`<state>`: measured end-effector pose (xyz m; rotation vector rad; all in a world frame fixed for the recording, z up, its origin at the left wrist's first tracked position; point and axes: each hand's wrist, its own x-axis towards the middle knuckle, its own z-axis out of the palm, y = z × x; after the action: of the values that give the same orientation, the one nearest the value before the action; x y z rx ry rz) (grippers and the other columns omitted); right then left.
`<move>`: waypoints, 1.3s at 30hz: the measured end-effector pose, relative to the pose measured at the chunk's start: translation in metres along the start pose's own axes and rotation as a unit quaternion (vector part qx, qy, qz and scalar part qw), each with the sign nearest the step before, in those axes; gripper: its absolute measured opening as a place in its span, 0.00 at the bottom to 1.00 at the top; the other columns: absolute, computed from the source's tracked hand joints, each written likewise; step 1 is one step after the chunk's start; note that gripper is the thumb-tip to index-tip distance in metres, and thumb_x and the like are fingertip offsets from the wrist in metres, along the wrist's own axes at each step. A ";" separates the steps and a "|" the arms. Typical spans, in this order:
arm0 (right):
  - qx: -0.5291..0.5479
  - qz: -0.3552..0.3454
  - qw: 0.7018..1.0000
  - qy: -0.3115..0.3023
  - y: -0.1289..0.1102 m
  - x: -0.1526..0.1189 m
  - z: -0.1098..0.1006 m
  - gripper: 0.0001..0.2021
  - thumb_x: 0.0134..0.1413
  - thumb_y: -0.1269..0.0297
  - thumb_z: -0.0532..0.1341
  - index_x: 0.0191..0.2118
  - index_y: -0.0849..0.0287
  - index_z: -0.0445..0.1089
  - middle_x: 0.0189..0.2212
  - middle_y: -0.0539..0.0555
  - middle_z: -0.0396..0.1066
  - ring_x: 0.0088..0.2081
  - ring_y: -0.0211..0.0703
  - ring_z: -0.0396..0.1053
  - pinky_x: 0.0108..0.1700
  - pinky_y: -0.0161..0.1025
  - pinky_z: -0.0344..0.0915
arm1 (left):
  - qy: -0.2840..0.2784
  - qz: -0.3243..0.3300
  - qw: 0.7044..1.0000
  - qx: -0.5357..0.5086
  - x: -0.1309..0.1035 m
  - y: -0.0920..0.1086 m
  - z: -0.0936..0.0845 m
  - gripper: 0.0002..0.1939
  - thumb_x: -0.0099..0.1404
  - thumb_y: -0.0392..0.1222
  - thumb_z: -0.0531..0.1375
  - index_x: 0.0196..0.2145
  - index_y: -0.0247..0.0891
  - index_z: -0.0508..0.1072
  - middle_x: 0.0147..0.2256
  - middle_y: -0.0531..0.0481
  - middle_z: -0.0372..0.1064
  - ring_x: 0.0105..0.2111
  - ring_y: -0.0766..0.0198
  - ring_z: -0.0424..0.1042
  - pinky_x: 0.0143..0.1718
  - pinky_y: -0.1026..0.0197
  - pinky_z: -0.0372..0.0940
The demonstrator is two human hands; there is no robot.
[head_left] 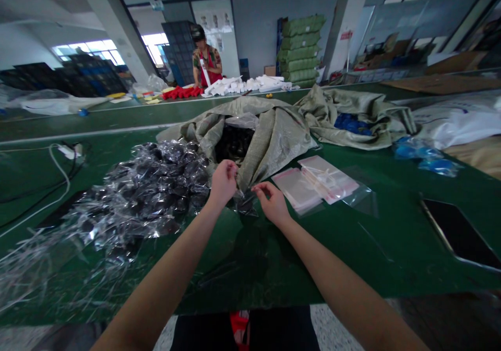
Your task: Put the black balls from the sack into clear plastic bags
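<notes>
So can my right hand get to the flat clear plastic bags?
Likely yes: your right hand is beside the flat clear plastic bags, nothing visible between, though its fingers seem to pinch another bag.

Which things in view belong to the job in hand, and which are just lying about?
Likely part of the job:
clear bag between left hand and right hand
heap of bagged black items
woven sack of black items
flat clear bags

Probably just lying about:
smartphone
white power strip
bagged blue items
</notes>
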<state>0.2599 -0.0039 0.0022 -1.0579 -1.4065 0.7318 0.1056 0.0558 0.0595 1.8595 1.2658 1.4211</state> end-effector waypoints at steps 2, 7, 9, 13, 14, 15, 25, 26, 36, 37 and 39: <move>0.035 0.012 0.999 0.020 0.003 0.000 0.002 0.09 0.60 0.57 0.55 0.38 0.56 0.66 0.38 0.54 0.75 0.42 0.44 0.73 0.49 0.42 0.68 | 0.084 -0.096 0.968 -0.217 0.012 -0.006 -0.013 0.05 0.65 0.37 0.55 0.30 0.38 0.64 0.36 0.48 0.71 0.35 0.64 0.71 0.41 0.60 0.66; 0.136 0.068 0.987 0.044 0.012 0.004 0.005 0.10 0.61 0.54 0.55 0.40 0.55 0.61 0.38 0.55 0.76 0.40 0.43 0.76 0.47 0.43 0.71 | 0.132 -0.245 0.824 -0.493 0.025 -0.022 -0.060 0.12 0.63 0.28 0.53 0.24 0.37 0.56 0.22 0.55 0.64 0.20 0.74 0.64 0.27 0.69 0.64; 0.169 0.100 0.979 0.054 0.014 0.007 0.005 0.10 0.60 0.54 0.55 0.40 0.54 0.59 0.37 0.54 0.76 0.37 0.42 0.77 0.43 0.42 0.72 | 0.069 -0.276 0.830 -0.479 0.016 -0.026 -0.067 0.13 0.61 0.29 0.54 0.22 0.38 0.54 0.16 0.61 0.50 0.12 0.76 0.50 0.15 0.72 0.50; 0.221 0.147 0.962 0.065 0.015 0.012 0.002 0.11 0.58 0.53 0.57 0.40 0.54 0.57 0.36 0.52 0.76 0.32 0.40 0.77 0.35 0.37 0.72 | -0.125 -0.286 0.919 -0.242 -0.017 -0.029 -0.051 0.06 0.54 0.38 0.64 0.29 0.37 0.68 0.15 0.63 0.53 0.12 0.75 0.47 0.13 0.70 0.41; 0.230 0.156 0.958 0.066 0.015 0.012 0.002 0.12 0.58 0.54 0.57 0.40 0.54 0.56 0.36 0.51 0.76 0.31 0.40 0.77 0.33 0.36 0.72 | -0.173 -0.258 0.936 -0.167 -0.025 -0.030 -0.044 0.09 0.52 0.39 0.66 0.31 0.37 0.72 0.17 0.60 0.59 0.14 0.74 0.53 0.15 0.69 0.47; 0.235 0.164 0.956 0.067 0.014 0.013 0.001 0.12 0.58 0.54 0.58 0.40 0.54 0.56 0.35 0.51 0.76 0.30 0.39 0.77 0.32 0.35 0.72 | -0.215 -0.220 0.946 -0.104 -0.031 -0.031 -0.037 0.11 0.51 0.41 0.67 0.33 0.36 0.75 0.21 0.57 0.66 0.18 0.72 0.60 0.19 0.68 0.55; 0.253 0.214 0.941 0.067 0.018 0.016 -0.001 0.12 0.58 0.55 0.59 0.39 0.53 0.55 0.34 0.49 0.76 0.30 0.40 0.77 0.32 0.37 0.73 | -0.307 -0.056 0.949 0.051 -0.036 -0.057 -0.014 0.13 0.59 0.48 0.60 0.34 0.36 0.79 0.32 0.50 0.75 0.32 0.63 0.70 0.37 0.62 0.62; 0.252 0.216 0.941 0.067 0.019 0.017 -0.002 0.12 0.58 0.55 0.58 0.39 0.53 0.55 0.34 0.50 0.76 0.31 0.40 0.77 0.33 0.37 0.73 | -0.306 -0.052 0.949 0.052 -0.037 -0.058 -0.014 0.14 0.60 0.48 0.59 0.34 0.36 0.78 0.31 0.50 0.74 0.31 0.64 0.69 0.36 0.62 0.61; 0.225 0.243 0.939 0.093 0.020 0.021 -0.006 0.05 0.61 0.62 0.54 0.39 0.53 0.56 0.34 0.49 0.76 0.29 0.39 0.77 0.29 0.34 0.72 | -0.259 -0.113 0.956 0.078 -0.047 -0.055 -0.014 0.15 0.61 0.50 0.57 0.32 0.36 0.77 0.27 0.52 0.72 0.26 0.66 0.66 0.30 0.64 0.59; 0.221 0.245 0.940 0.089 0.021 0.021 -0.006 0.05 0.61 0.62 0.54 0.39 0.53 0.56 0.34 0.49 0.76 0.29 0.39 0.77 0.28 0.34 0.72 | -0.250 -0.105 0.960 0.068 -0.046 -0.055 -0.014 0.16 0.60 0.51 0.58 0.35 0.36 0.77 0.30 0.51 0.74 0.29 0.65 0.68 0.32 0.64 0.61; 0.215 0.250 0.941 0.079 0.021 0.021 -0.006 0.05 0.61 0.61 0.54 0.40 0.53 0.56 0.35 0.49 0.76 0.29 0.39 0.77 0.28 0.34 0.71 | -0.233 -0.099 0.967 0.035 -0.045 -0.056 -0.012 0.19 0.59 0.52 0.60 0.41 0.36 0.76 0.34 0.50 0.75 0.32 0.63 0.71 0.35 0.63 0.62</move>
<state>0.2712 0.0228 -0.0074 -1.0990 -0.7831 1.2293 0.0720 0.0404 -0.0027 1.9011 1.2257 0.7801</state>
